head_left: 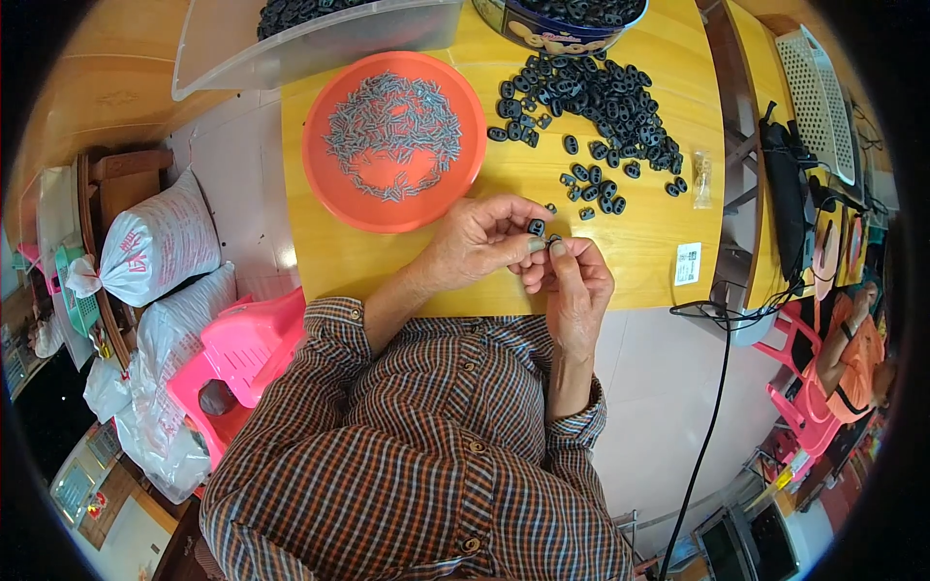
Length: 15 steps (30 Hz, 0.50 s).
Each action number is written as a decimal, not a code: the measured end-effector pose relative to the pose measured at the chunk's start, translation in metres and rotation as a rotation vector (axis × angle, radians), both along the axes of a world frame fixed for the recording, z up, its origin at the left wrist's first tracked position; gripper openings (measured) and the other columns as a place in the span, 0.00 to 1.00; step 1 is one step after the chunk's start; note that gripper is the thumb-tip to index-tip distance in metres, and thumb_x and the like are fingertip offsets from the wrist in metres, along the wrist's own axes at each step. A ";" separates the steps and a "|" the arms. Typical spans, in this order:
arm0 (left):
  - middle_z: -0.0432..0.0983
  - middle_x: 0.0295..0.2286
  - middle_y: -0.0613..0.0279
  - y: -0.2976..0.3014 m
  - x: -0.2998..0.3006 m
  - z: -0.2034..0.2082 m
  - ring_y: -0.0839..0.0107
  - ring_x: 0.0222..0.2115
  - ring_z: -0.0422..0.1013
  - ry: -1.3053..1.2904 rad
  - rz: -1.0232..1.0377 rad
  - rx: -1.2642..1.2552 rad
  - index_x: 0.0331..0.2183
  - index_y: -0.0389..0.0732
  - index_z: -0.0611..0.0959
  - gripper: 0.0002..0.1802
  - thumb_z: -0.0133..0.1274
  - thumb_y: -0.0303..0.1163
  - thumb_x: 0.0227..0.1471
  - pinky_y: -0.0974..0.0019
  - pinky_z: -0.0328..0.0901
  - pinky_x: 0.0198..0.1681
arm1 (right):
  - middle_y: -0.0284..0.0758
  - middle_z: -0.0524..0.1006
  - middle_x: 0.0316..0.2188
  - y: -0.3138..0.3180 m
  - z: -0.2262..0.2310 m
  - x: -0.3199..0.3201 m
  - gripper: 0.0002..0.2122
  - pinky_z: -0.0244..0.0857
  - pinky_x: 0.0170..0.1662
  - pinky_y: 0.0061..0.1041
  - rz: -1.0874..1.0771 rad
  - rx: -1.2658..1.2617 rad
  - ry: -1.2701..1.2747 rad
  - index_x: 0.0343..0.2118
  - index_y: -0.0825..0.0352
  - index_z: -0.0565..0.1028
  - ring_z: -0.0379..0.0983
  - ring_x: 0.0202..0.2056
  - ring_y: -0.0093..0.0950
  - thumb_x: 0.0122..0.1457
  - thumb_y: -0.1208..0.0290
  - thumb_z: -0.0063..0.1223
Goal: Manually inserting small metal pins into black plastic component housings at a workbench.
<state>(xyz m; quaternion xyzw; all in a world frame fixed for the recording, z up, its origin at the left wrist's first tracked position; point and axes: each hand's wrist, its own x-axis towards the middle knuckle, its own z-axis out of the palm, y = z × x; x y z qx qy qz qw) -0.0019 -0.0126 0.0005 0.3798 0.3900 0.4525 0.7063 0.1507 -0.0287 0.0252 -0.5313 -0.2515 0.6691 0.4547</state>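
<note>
Both hands meet above the yellow table's (639, 281) near edge. Between the thumb and fingers of my left hand (475, 242) is a black two-hole cord lock piece (536, 228). My right hand (578, 286) pinches a small dark part (553, 240) close beside it; the fingers hide most of that part. To the left lies an orange round tray (320, 169) with many small grey metal springs (392, 126) spread in it. Beyond my hands is a heap of black cord lock parts (620, 107), with several loose ones (594, 184) nearer to me.
A clear plastic bin (320, 53) and a round tin (552, 39), both with black parts, stand at the far edge. A white label (687, 263) lies at right. Pink chair (252, 339) and white sacks (165, 242) are at left; another person (848, 358) sits far right.
</note>
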 end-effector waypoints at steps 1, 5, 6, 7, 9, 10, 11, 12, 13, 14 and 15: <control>0.75 0.26 0.64 0.000 0.000 -0.001 0.81 0.24 0.70 0.000 0.000 0.000 0.44 0.33 0.74 0.15 0.49 0.20 0.52 0.77 0.67 0.28 | 0.36 0.76 0.23 0.000 -0.001 0.001 0.06 0.66 0.24 0.17 0.000 0.000 0.000 0.29 0.70 0.69 0.70 0.20 0.19 0.61 0.73 0.44; 0.74 0.25 0.65 0.000 -0.001 -0.003 0.83 0.22 0.69 -0.050 -0.015 -0.043 0.44 0.33 0.74 0.15 0.49 0.21 0.52 0.78 0.66 0.26 | 0.35 0.75 0.23 -0.001 -0.005 0.003 0.07 0.64 0.23 0.16 0.060 0.008 0.014 0.29 0.70 0.69 0.69 0.19 0.18 0.61 0.73 0.44; 0.74 0.25 0.65 0.000 -0.001 -0.003 0.83 0.22 0.68 -0.058 -0.023 -0.039 0.44 0.33 0.74 0.14 0.48 0.21 0.52 0.79 0.65 0.26 | 0.35 0.75 0.23 -0.002 -0.006 0.004 0.07 0.64 0.22 0.16 0.075 0.018 0.026 0.29 0.70 0.69 0.68 0.19 0.18 0.61 0.73 0.43; 0.74 0.25 0.65 0.000 -0.001 -0.004 0.83 0.22 0.68 -0.057 -0.022 -0.039 0.44 0.33 0.74 0.14 0.48 0.21 0.52 0.79 0.65 0.26 | 0.35 0.75 0.23 -0.002 -0.007 0.004 0.07 0.64 0.22 0.16 0.075 0.018 0.026 0.29 0.70 0.69 0.68 0.19 0.18 0.61 0.73 0.43; 0.74 0.25 0.65 0.000 -0.001 -0.005 0.83 0.22 0.68 -0.059 -0.021 -0.041 0.43 0.33 0.74 0.14 0.48 0.21 0.53 0.79 0.65 0.26 | 0.35 0.75 0.23 -0.002 -0.007 0.005 0.07 0.64 0.23 0.16 0.084 0.021 0.054 0.30 0.71 0.69 0.69 0.19 0.18 0.62 0.73 0.43; 0.74 0.25 0.65 0.000 -0.001 -0.005 0.83 0.22 0.68 -0.060 -0.021 -0.041 0.43 0.33 0.74 0.14 0.48 0.21 0.53 0.79 0.65 0.26 | 0.35 0.75 0.23 -0.002 -0.007 0.005 0.07 0.64 0.23 0.16 0.084 0.021 0.052 0.30 0.71 0.69 0.69 0.19 0.18 0.62 0.73 0.43; 0.74 0.25 0.65 0.000 -0.001 -0.005 0.83 0.22 0.68 -0.043 -0.023 -0.030 0.44 0.33 0.74 0.14 0.48 0.21 0.53 0.79 0.65 0.26 | 0.35 0.75 0.23 -0.002 -0.006 0.005 0.07 0.64 0.23 0.16 0.093 0.016 0.036 0.30 0.71 0.69 0.69 0.19 0.18 0.62 0.73 0.43; 0.74 0.25 0.65 0.000 -0.001 -0.005 0.83 0.22 0.68 -0.026 -0.026 -0.019 0.44 0.33 0.74 0.14 0.47 0.20 0.53 0.78 0.65 0.26 | 0.35 0.75 0.24 -0.002 -0.005 0.005 0.07 0.64 0.24 0.16 0.102 0.012 0.020 0.30 0.71 0.69 0.69 0.20 0.18 0.62 0.73 0.44; 0.74 0.25 0.65 0.000 -0.001 -0.005 0.83 0.22 0.68 -0.024 -0.023 -0.019 0.44 0.33 0.74 0.14 0.47 0.20 0.53 0.78 0.65 0.26 | 0.35 0.75 0.24 -0.002 -0.004 0.004 0.07 0.64 0.24 0.16 0.104 0.013 0.021 0.30 0.71 0.69 0.69 0.20 0.18 0.62 0.73 0.44; 0.74 0.25 0.65 0.000 -0.001 -0.006 0.83 0.23 0.69 -0.050 -0.021 -0.038 0.44 0.33 0.74 0.14 0.47 0.20 0.53 0.78 0.66 0.27 | 0.36 0.75 0.24 -0.002 -0.003 0.004 0.07 0.64 0.24 0.16 0.072 0.014 0.025 0.30 0.71 0.69 0.69 0.20 0.19 0.61 0.73 0.44; 0.74 0.26 0.65 0.000 -0.002 -0.006 0.82 0.24 0.69 -0.076 -0.019 -0.057 0.44 0.33 0.75 0.14 0.47 0.20 0.53 0.77 0.66 0.28 | 0.36 0.75 0.24 -0.002 -0.002 0.003 0.06 0.64 0.24 0.16 0.039 0.015 0.029 0.31 0.71 0.69 0.69 0.20 0.19 0.61 0.73 0.44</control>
